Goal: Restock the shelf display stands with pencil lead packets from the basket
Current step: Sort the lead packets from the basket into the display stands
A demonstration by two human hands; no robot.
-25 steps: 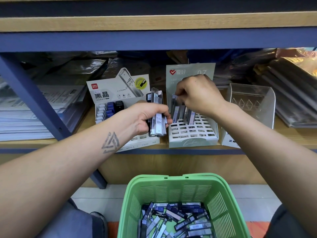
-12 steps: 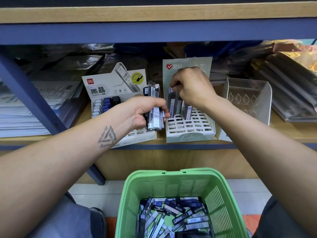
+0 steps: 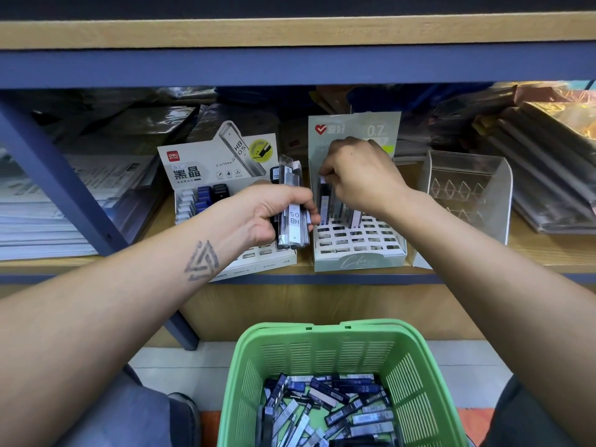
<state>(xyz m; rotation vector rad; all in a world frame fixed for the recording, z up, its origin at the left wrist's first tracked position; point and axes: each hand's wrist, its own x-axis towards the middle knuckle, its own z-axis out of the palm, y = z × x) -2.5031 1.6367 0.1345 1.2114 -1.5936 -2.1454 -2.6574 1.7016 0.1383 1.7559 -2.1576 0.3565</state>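
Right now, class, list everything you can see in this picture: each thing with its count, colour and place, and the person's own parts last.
Basket: one, green, on the floor below the shelf.
Loose packets: many, dark blue, grey and white, in the basket.
Left stand: one, white, on the shelf, few packets at its back.
Middle stand: one, pale green, marked 0.7, some packets standing at its back.
Clear stand: one, see-through, right of the middle stand.
Paper stacks: several, white, far left on the shelf.
Wrapped goods: several, dark, far right.
Left hand: grips a bundle of packets marked HB 0.5.
Right hand: pinches one packet over the middle stand.
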